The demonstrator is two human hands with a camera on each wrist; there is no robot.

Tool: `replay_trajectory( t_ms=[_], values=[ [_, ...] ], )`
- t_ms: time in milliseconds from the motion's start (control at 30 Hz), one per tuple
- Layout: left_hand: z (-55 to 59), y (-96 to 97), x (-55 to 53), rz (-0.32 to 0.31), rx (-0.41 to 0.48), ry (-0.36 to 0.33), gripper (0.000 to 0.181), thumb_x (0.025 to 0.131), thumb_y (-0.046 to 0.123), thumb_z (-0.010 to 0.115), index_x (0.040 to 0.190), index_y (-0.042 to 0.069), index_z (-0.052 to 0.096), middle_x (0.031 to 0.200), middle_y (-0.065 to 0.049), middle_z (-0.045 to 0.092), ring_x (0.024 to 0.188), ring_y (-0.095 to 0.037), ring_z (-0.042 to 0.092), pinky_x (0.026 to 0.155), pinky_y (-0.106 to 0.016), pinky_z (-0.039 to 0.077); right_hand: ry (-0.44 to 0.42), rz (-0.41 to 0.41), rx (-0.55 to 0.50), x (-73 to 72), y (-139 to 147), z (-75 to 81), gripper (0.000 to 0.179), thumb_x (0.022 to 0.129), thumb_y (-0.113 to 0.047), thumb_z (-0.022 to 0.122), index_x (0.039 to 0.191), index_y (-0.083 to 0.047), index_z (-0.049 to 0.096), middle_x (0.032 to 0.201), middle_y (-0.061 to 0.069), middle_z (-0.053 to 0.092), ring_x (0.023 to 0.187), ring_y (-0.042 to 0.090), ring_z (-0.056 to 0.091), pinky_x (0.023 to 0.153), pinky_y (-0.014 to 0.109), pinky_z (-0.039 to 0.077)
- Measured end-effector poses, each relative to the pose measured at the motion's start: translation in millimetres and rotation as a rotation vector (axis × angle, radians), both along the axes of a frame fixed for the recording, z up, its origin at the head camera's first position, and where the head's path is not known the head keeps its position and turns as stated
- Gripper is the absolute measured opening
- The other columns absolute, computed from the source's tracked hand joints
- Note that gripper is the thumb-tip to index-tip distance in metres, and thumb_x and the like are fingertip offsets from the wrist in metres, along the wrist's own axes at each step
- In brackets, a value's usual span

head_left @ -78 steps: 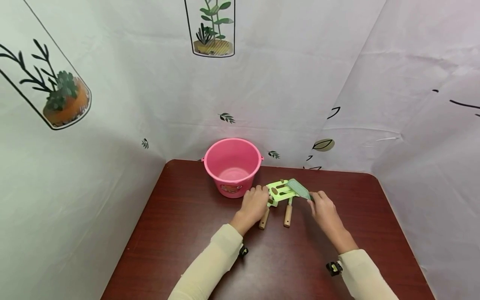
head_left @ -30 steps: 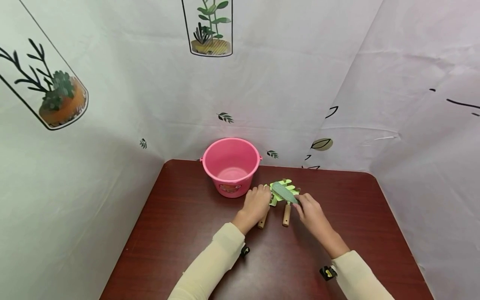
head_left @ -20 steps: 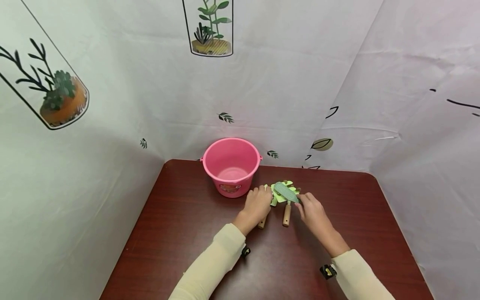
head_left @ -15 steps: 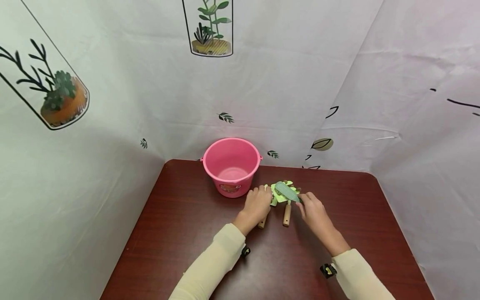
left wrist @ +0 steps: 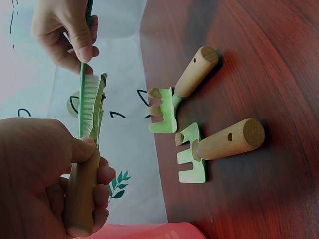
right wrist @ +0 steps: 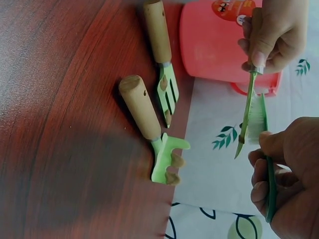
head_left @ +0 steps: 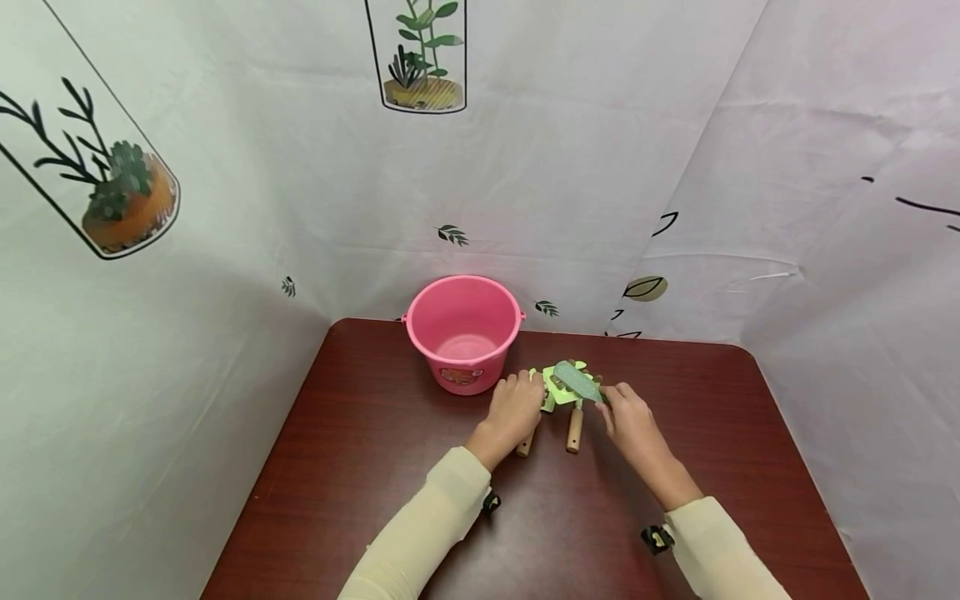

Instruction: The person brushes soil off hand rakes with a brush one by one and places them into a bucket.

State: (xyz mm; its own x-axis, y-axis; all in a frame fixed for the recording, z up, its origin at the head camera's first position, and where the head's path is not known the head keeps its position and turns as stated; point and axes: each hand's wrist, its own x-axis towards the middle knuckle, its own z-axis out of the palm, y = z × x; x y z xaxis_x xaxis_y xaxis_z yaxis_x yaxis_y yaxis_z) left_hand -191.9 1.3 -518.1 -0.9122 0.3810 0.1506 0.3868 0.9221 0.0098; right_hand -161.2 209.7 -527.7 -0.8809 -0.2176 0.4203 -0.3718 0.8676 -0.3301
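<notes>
The left hand (head_left: 514,408) gripped a garden tool (right wrist: 246,113) by its handle (left wrist: 81,194); the right hand (head_left: 633,427) pinched a brush (head_left: 577,381), bristles (left wrist: 90,99) touching the tool. The head view hid that handle.

On my feeds I count two bare hands (head_left: 513,408) (head_left: 633,421), one green white-bristled brush (head_left: 577,382), three light-green garden tools with pale wooden handles (left wrist: 81,194) (left wrist: 198,73) (left wrist: 230,139), one pink plastic bucket (head_left: 487,368), one reddish-brown wooden table (head_left: 360,450), and at least four brown lumps (left wrist: 153,93) (left wrist: 155,110) (left wrist: 179,139) (left wrist: 195,149), blur perhaps hiding more.
</notes>
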Motion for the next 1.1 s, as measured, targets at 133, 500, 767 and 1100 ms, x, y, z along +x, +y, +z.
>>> replay_trajectory(
  t_ms=[133,500,767,1100],
  values=[
    [0.0,0.1,0.0,-0.002,0.005,-0.001,0.027,0.091,0.025,0.075,0.111,0.008,0.068,0.097,-0.008,0.069,0.085,-0.024,0.068,0.072,-0.039,0.055,-0.005,-0.007,-0.006,-0.6,1,-0.6,0.024,0.091,-0.001,0.076,0.110,0.011,0.069,0.093,0.020,0.063,0.079,0.034,0.069,0.065,0.044,0.058],
    [1.8,-3.9,2.5,0.000,-0.008,0.004,0.032,0.090,0.028,0.077,0.113,0.007,0.068,0.098,-0.009,0.069,0.086,-0.025,0.068,0.073,-0.040,0.056,0.011,-0.017,-0.025,-0.4,5,-0.9,0.022,0.091,0.001,0.075,0.110,0.011,0.069,0.094,0.021,0.063,0.079,0.036,0.069,0.066,0.047,0.058],
    [3.2,-5.7,3.1,0.002,-0.021,-0.012,0.034,0.091,0.027,0.076,0.116,0.006,0.068,0.099,-0.009,0.070,0.088,-0.026,0.068,0.075,-0.041,0.056,-0.015,-0.041,-0.017,-1.6,13,-1.9,0.023,0.092,0.000,0.074,0.111,0.011,0.068,0.096,0.023,0.063,0.082,0.038,0.069,0.070,0.049,0.059],
    [4.2,-6.8,5.4,-0.005,-0.014,-0.033,0.034,0.091,0.027,0.077,0.116,0.006,0.068,0.099,-0.009,0.069,0.087,-0.026,0.068,0.075,-0.041,0.056,0.061,-0.061,-0.031,-4.9,27,-6.5,0.023,0.088,0.005,0.076,0.108,0.014,0.067,0.094,0.027,0.063,0.080,0.043,0.069,0.068,0.053,0.059]
  ],
)
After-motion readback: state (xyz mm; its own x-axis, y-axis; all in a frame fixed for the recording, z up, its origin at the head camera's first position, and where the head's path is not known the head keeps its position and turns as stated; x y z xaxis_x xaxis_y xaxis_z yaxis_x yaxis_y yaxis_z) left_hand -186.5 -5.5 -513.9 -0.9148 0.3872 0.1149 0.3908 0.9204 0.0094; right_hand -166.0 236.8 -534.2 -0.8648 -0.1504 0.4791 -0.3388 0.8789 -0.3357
